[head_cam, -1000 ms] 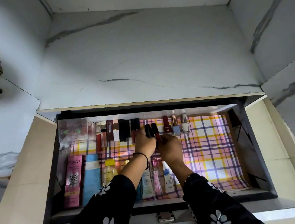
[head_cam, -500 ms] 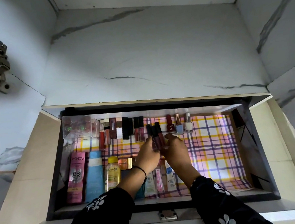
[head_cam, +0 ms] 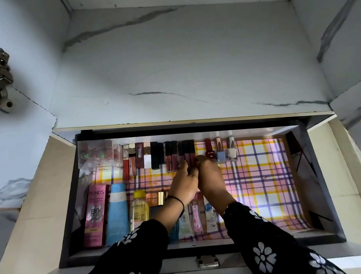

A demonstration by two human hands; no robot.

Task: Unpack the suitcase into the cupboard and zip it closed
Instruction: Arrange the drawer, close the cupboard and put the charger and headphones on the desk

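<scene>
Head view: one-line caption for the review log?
Both hands, left hand and right hand, set dark lip-gloss tubes into the drawer back row.

Pink-yellow-purple plaid liner [head_cam: 262, 172], black white-flowered sleeves [head_cam: 130, 262], blue tube [head_cam: 117, 214].

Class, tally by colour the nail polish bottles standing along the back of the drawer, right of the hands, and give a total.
Red nail polish: 1
Blue nail polish: 1
White nail polish: 1
Total: 3
</scene>
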